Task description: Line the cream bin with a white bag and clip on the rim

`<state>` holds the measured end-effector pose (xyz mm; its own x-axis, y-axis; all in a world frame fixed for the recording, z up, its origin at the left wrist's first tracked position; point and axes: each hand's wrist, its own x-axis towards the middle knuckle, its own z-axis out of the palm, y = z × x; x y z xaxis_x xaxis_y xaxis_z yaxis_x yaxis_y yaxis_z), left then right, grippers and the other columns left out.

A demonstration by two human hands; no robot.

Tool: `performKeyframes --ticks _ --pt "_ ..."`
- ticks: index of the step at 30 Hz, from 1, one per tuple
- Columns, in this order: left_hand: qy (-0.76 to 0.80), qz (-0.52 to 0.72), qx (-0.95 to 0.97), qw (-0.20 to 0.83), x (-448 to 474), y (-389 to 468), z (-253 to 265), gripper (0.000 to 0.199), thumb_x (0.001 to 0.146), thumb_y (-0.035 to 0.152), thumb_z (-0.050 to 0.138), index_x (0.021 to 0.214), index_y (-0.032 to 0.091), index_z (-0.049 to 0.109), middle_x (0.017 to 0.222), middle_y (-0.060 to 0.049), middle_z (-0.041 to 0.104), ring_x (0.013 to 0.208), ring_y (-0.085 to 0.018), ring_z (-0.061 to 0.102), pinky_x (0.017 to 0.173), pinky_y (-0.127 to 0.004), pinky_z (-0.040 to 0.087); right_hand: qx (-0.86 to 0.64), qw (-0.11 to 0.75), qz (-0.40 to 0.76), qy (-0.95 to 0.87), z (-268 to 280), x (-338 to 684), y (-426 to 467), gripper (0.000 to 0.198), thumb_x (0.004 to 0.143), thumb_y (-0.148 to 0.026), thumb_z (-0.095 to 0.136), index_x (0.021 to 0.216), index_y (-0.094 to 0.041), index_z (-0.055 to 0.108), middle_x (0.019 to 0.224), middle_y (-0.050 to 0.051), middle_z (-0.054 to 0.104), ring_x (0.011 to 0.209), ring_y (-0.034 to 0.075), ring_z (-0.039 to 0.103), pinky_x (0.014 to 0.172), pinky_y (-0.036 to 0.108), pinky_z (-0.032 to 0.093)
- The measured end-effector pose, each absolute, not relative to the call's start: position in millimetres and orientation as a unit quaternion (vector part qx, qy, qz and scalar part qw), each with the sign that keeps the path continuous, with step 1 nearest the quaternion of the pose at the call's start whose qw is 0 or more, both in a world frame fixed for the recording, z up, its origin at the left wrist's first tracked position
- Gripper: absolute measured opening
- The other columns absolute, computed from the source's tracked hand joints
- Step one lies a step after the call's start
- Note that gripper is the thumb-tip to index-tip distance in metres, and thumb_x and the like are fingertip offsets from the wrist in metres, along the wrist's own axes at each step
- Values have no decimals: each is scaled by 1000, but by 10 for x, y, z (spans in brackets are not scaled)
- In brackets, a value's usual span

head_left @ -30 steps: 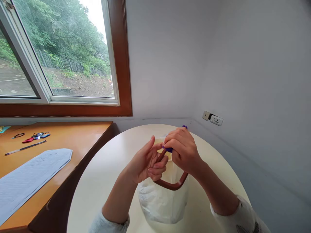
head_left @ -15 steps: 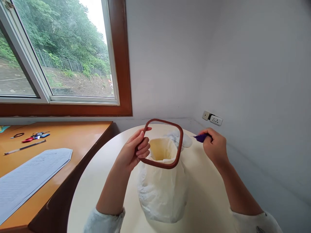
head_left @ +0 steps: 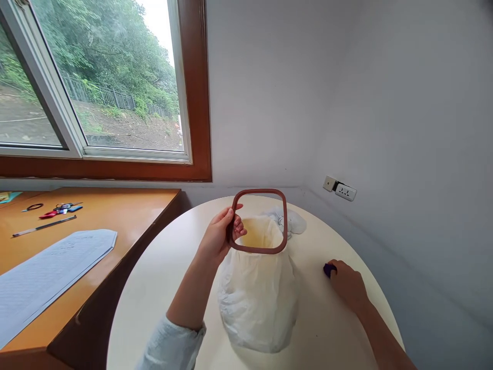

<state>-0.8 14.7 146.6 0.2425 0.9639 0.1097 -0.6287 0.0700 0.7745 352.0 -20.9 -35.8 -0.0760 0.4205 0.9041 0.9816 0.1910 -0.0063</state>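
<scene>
My left hand [head_left: 221, 234] is closed around the left side of a brown, rounded-square rim ring [head_left: 259, 250]. It holds the ring up at the mouth of a trash bin [head_left: 262, 234], whose pale yellow inside shows through the ring. A white plastic liner bag [head_left: 259, 303] drapes over the bin and covers its outside. On the right of the round table, my right hand [head_left: 348, 284] is closed on a small, crumpled dark purple cloth [head_left: 328, 270], low at the tabletop. Most of the cloth is hidden by the fingers.
The cream round table [head_left: 162, 288] stands by the wall corner. Behind the bin lies a knotted, pale translucent bag [head_left: 295, 222]. To the left, a wooden desk [head_left: 127, 205] carries papers [head_left: 65, 267], a pen [head_left: 44, 226] and keys [head_left: 63, 208]. A wall socket [head_left: 345, 191] is at right.
My right hand has come down and toward me, from above the table to its surface, still closed on the purple cloth. The ring in my left hand has turned slightly and sits more level.
</scene>
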Motion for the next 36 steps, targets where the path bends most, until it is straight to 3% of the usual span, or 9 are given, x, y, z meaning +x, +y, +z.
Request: performKeyframes --ticks 6,10,13,17,22,26,29,33,36 --pt "248 579 432 646 30 197 1372 21 81 24 57 98 12 58 55 4 46 50 -9 49 52 -22 45 -580 468 -219 -630 143 3165 -165 30 80 -20 43 105 -23 60 99 7 68 85 27 65 60 40 51" --pt "247 576 443 641 68 184 1351 30 82 26 58 109 14 55 57 4 46 52 -8 49 54 -22 46 -530 548 -19 -646 681 2651 -245 41 88 -33 43 127 -22 46 128 10 53 113 24 53 89 44 48" --pt "240 580 435 646 99 150 1372 39 83 23 56 121 16 49 59 4 46 53 -8 49 55 -22 46 -465 518 72 -714 926 2318 -268 70 84 -44 51 143 -23 21 146 12 29 132 27 31 102 47 36" --pt "215 575 400 681 146 123 1395 44 84 17 52 127 16 45 59 4 44 53 -8 47 56 -23 47 -417 520 150 -730 1051 2020 -211 80 80 -46 56 144 -26 13 151 7 18 138 25 17 110 47 25" --pt "235 552 406 690 180 150 1360 41 84 17 47 125 15 46 62 3 47 55 -9 50 61 -26 50 -409 613 209 -643 1160 1817 -129 54 90 -42 42 140 -29 28 150 1 22 137 19 22 110 41 27" --pt "361 525 536 555 170 180 1334 44 83 27 50 127 20 46 77 -1 57 66 -13 56 74 -31 48 -441 628 201 -608 1235 1764 -88 44 92 -41 36 132 -25 44 147 1 30 136 18 24 111 39 25" --pt "451 494 618 412 158 204 1311 47 84 35 48 129 21 44 102 -7 61 92 -19 58 87 -35 43 -460 619 224 -596 1232 1756 -51 45 91 -43 35 129 -22 48 145 3 33 135 18 27 112 39 24" --pt "508 428 665 342 139 252 1244 53 87 40 42 136 20 33 136 -11 44 127 -23 38 103 -38 30 -487 598 259 -582 1165 1764 17 51 90 -48 32 128 -16 49 145 5 33 134 18 27 112 37 23" --pt "507 383 701 323 125 289 1192 48 88 42 39 132 21 39 136 -10 46 126 -24 40 102 -38 33 -505 583 286 -569 1099 1779 75 56 89 -51 32 128 -15 49 145 6 33 135 18 26 112 37 22"
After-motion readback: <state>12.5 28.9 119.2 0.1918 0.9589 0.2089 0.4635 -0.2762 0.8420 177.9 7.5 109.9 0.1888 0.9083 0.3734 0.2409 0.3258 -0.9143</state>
